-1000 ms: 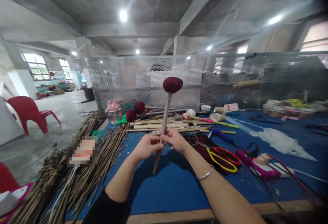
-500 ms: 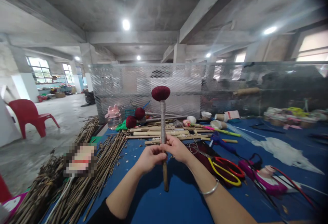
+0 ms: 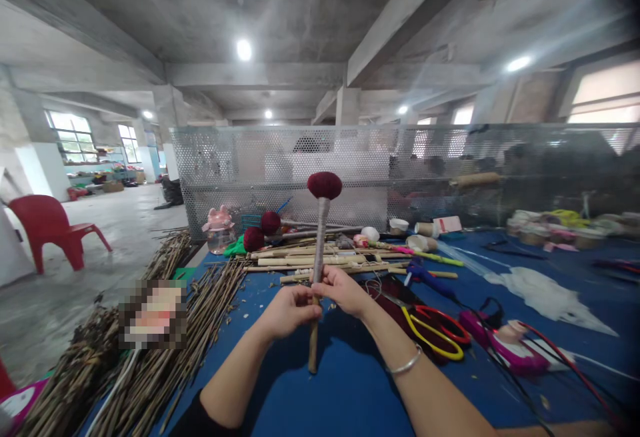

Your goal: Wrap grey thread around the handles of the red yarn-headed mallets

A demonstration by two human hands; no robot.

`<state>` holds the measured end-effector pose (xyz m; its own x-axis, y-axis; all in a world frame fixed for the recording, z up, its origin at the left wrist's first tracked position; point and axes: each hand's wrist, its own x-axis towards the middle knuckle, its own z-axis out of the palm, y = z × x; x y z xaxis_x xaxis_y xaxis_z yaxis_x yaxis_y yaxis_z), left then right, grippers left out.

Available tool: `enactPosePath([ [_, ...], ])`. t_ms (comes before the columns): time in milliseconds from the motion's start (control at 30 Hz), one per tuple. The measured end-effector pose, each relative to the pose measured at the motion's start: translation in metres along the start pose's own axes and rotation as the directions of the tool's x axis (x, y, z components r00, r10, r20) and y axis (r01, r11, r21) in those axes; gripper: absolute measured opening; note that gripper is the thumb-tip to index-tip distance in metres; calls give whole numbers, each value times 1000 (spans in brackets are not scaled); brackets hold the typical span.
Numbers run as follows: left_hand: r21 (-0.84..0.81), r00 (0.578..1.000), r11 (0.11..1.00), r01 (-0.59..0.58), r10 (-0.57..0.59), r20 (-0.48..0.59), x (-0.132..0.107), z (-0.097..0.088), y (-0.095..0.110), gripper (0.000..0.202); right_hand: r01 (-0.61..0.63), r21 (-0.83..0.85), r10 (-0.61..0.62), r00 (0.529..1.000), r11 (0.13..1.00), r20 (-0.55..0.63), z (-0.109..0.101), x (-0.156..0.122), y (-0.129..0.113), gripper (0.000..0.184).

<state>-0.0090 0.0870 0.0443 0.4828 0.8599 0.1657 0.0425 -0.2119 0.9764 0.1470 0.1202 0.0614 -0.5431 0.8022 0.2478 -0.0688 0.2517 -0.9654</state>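
Upright in front of me stands a mallet-like stick (image 3: 321,240) with a dark red, rounded fabric head (image 3: 325,186). Pale cord or tape wraps its upper shaft, and bare wood shows at the lower end. My left hand (image 3: 293,308) pinches the shaft low down from the left, thumb in front. From the right, my right hand (image 3: 340,288) has its fingers closed on the shaft just above. Two dark red balls, a nearer one (image 3: 253,239) and a farther one (image 3: 271,222), lie behind to the left.
Bundled dry twigs (image 3: 195,330) cover the table's left side. Wooden sticks (image 3: 310,262) lie across the back. On the right are yellow-and-red-handled scissors (image 3: 435,334), a blue glue gun (image 3: 430,280), a purple-white device (image 3: 515,350) and white plastic (image 3: 550,297). A perforated metal screen (image 3: 225,157) stands behind.
The stick's red head has tipped to the right and its lower end has swung left. Both hands still hold it. My view has shifted slightly.
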Motion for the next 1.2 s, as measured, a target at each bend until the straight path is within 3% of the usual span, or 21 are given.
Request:
enactPosePath([
  [100, -28, 1000, 1000, 4, -3, 22, 0, 0, -1, 27, 15, -29, -15, 1000, 999, -16, 2, 1, 3, 31],
  [267, 34, 981, 998, -55, 60, -182, 4, 4, -8, 33, 4, -55, -6, 1000, 998, -30, 6, 5, 9, 30],
  [333, 24, 989, 1000, -9, 13, -148, 5, 3, -8, 31, -7, -26, 6, 1000, 1000, -16, 4, 4, 8, 31],
  [467, -78, 999, 996, 42, -41, 26, 2, -2, -3, 30, -12, 57, 10, 999, 998, 41, -4, -1, 1, 31],
  [667, -306, 993, 946, 109, -88, 82, -2, 1, -2, 43, -12, 53, 7, 996, 999, 94, -13, -6, 0, 27],
  [800, -171, 997, 985, 8, -21, -79, 1, 3, -5, 36, 32, -21, -30, 997, 999, 73, -12, -3, 4, 25],
  [900, -27, 985, 999, 24, -29, -173, 1, -2, -4, 32, 35, -50, -33, 998, 998, 46, -9, -1, 5, 25],
  [1100, -68, 994, 994, 82, -76, 83, -6, -11, 8, 37, 29, -47, -27, 999, 999, 37, -6, -1, 5, 28],
  [1200, -17, 998, 998, 59, -59, 31, -5, -9, 8, 36, 21, -90, -20, 1000, 996, 16, -3, -1, 2, 27],
])
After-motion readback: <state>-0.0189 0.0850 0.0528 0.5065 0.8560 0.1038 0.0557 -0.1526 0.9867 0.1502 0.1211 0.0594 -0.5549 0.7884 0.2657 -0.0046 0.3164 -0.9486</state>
